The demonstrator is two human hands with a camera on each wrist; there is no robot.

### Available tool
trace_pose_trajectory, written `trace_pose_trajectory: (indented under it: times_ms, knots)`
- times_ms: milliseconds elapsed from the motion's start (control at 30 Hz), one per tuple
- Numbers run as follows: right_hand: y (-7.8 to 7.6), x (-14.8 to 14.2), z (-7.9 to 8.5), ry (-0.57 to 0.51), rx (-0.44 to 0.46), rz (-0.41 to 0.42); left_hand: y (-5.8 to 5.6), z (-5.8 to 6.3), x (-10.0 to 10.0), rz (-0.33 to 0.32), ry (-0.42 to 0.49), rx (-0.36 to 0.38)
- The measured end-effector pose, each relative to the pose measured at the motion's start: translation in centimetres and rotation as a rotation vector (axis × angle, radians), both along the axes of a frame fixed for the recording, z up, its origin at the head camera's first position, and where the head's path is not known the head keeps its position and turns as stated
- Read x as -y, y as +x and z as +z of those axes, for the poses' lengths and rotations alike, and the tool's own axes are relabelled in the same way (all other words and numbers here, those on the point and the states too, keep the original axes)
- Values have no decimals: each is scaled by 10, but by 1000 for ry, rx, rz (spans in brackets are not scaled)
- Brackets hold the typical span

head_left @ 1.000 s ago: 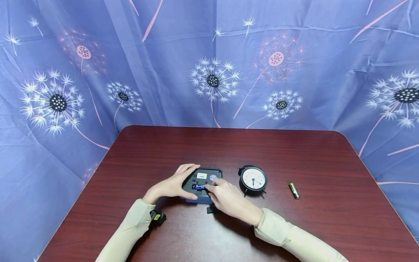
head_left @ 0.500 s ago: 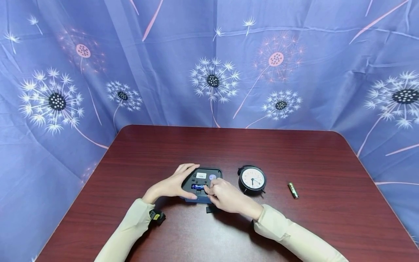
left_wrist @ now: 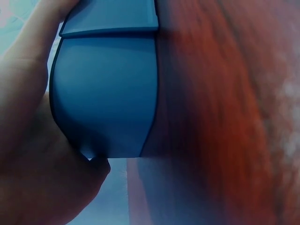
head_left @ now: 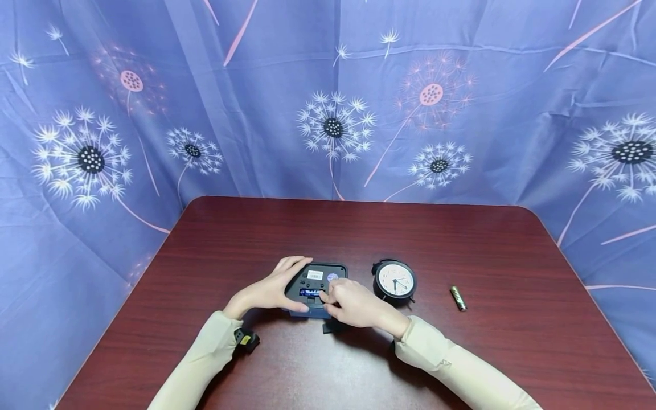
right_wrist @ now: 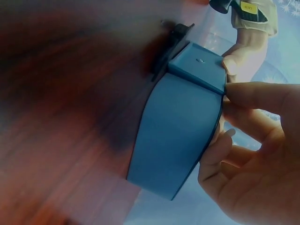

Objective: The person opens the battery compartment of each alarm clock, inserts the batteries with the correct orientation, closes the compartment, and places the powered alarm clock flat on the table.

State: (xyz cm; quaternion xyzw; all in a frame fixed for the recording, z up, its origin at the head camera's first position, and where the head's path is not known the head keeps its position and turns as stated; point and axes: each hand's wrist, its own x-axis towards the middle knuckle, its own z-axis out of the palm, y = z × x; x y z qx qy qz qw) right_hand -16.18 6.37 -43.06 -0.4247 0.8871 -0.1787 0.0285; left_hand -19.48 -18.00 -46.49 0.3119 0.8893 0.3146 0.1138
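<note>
A blue alarm clock (head_left: 319,313) lies face down, its black back up, showing a barcode label, small knobs and a battery slot. My left hand (head_left: 271,290) grips its left side, thumb on the near edge and fingers at the far edge. In the slot sits a blue battery (head_left: 308,292). My right hand (head_left: 356,303) curls over the clock's right part, fingertips at the battery's right end. In the right wrist view the thumb is right at the clock's edge, with other fingers bent beside it; the battery is hidden there. The left wrist view shows the clock's blue side (left_wrist: 105,89).
A round black alarm clock (head_left: 396,282) with a white dial lies right of my right hand. Farther right is a loose gold-and-dark battery (head_left: 458,298). A small flat black piece (head_left: 330,327) lies at the blue clock's near edge. Behind the red-brown table (head_left: 410,228) hangs a patterned blue curtain.
My right hand shifts very slightly, its fingertips staying at the battery's right end. The left hand and the blue clock hold their place.
</note>
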Motion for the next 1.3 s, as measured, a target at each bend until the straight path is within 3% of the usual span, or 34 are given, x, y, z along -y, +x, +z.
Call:
trace_pose_trajectory:
  times_ms: [367, 567, 767, 1067, 1300]
  knots:
    - [0, -2, -1, 38, -56, 25, 0, -4, 0, 4, -6, -10]
    - [-3, -11, -5, -47, 49, 93, 0, 0, 1, 5, 1, 20]
    - [-4, -15, -8, -92, 126, 92, -1, 1, 1, -1, 6, 25]
    - [0, -13, -7, -74, 17, 86, -2, 1, 1, -1, 7, 35]
    - [-2, -20, -3, -81, 37, 90, -2, 0, 0, -5, 7, 37]
